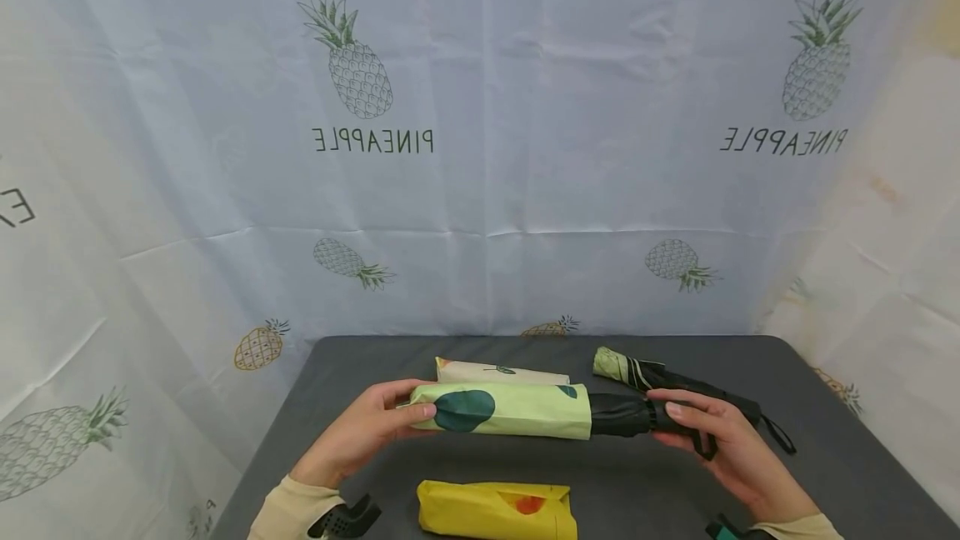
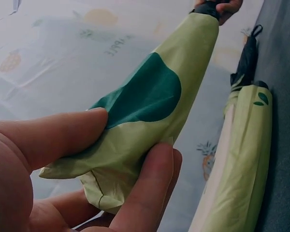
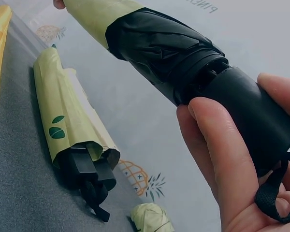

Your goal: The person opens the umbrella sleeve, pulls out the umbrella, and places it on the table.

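A folded umbrella with a black canopy (image 1: 618, 415) and black handle (image 3: 261, 116) is held level above the table, partly inside a light-green sleeve (image 1: 532, 413) with dark-green spots. My left hand (image 1: 371, 427) pinches the sleeve's closed-looking left end; the left wrist view shows thumb and fingers on the crumpled fabric (image 2: 121, 179). My right hand (image 1: 723, 440) grips the umbrella's handle, thumb and fingers around it. A black wrist strap (image 3: 273, 193) hangs by the right palm. The part of the umbrella inside the sleeve is hidden.
Behind, a light-green sleeved umbrella (image 3: 63, 111) and a cream sleeved umbrella (image 1: 487, 370) lie side by side on the dark table (image 1: 360, 357). A green-and-black folded umbrella (image 1: 697, 386) lies back right. A yellow sleeve (image 1: 480, 511) lies in front. Pineapple-print curtains (image 1: 480, 190) surround the table.
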Demonstrator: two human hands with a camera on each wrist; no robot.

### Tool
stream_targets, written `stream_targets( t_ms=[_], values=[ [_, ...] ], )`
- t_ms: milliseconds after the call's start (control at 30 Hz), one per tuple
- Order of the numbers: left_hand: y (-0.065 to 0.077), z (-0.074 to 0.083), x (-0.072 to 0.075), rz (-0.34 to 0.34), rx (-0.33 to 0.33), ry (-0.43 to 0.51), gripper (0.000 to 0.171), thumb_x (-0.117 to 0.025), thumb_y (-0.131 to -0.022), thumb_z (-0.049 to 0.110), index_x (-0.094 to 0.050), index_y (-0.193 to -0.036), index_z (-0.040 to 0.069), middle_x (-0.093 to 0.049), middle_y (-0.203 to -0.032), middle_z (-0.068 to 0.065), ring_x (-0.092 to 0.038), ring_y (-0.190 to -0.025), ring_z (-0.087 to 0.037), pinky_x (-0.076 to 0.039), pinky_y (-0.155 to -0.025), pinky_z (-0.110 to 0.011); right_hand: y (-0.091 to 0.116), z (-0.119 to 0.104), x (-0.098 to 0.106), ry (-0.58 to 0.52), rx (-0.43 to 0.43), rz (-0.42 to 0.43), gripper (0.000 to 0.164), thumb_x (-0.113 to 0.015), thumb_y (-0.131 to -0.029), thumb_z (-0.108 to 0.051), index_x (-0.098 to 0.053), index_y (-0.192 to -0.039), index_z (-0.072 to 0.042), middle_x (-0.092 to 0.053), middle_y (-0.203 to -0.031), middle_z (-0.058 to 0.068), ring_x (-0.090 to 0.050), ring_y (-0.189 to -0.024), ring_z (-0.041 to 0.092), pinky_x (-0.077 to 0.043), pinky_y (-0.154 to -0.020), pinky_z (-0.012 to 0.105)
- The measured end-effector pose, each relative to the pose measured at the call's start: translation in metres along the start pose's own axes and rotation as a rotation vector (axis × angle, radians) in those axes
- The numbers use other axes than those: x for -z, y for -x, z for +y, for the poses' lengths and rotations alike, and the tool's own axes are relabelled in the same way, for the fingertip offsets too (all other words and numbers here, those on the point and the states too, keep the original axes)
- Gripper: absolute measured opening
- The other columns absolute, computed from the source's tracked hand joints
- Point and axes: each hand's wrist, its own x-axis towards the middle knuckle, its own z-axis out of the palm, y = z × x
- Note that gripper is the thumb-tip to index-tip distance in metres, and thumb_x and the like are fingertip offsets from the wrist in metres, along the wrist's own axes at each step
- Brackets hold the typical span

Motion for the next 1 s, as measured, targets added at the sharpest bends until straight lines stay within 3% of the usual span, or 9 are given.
stream_targets(
  t_ms=[267,567,800,1000],
  values=[
    [0.001,0.001,0.002,-0.001,0.000,0.007,0.054,-0.064,-0.111,0.018,-0.049,-0.156,-0.008,-0.066,-0.138,-0.007,-0.072,-0.121,-0.018,-0.058,-0.114,-0.050,0.005,0.000,0.007,-0.014,0.028,-0.011,0.047,-0.038,-0.119,-0.012,-0.075,-0.133,-0.038,-0.066,-0.135,-0.028,-0.072,-0.122,0.003,-0.061,-0.109,0.035],
    [0.001,-0.001,0.006,-0.012,-0.004,-0.003,0.054,-0.063,-0.111,0.017,-0.049,-0.157,-0.008,-0.067,-0.138,-0.005,-0.071,-0.122,-0.017,-0.059,-0.113,-0.050,0.007,0.002,0.011,-0.065,0.055,-0.050,0.047,-0.036,-0.119,-0.009,-0.074,-0.138,-0.029,-0.064,-0.136,-0.029,-0.072,-0.124,0.005,-0.061,-0.109,0.035],
    [0.003,-0.001,0.008,-0.004,0.009,-0.013,0.055,-0.063,-0.112,0.020,-0.049,-0.157,-0.008,-0.068,-0.135,-0.005,-0.072,-0.120,-0.016,-0.060,-0.112,-0.044,0.009,0.002,0.014,-0.064,0.062,-0.050,0.048,-0.036,-0.119,-0.009,-0.074,-0.139,-0.031,-0.065,-0.137,-0.028,-0.071,-0.126,0.006,-0.060,-0.110,0.036],
    [0.004,0.002,0.008,0.014,0.019,-0.024,0.057,-0.064,-0.111,0.021,-0.047,-0.157,-0.009,-0.068,-0.137,-0.005,-0.072,-0.120,-0.015,-0.060,-0.111,-0.040,0.014,0.001,0.023,-0.139,0.058,-0.116,0.051,-0.032,-0.119,-0.008,-0.073,-0.141,-0.030,-0.067,-0.140,-0.024,-0.071,-0.128,0.006,-0.059,-0.113,0.035]
  ],
)
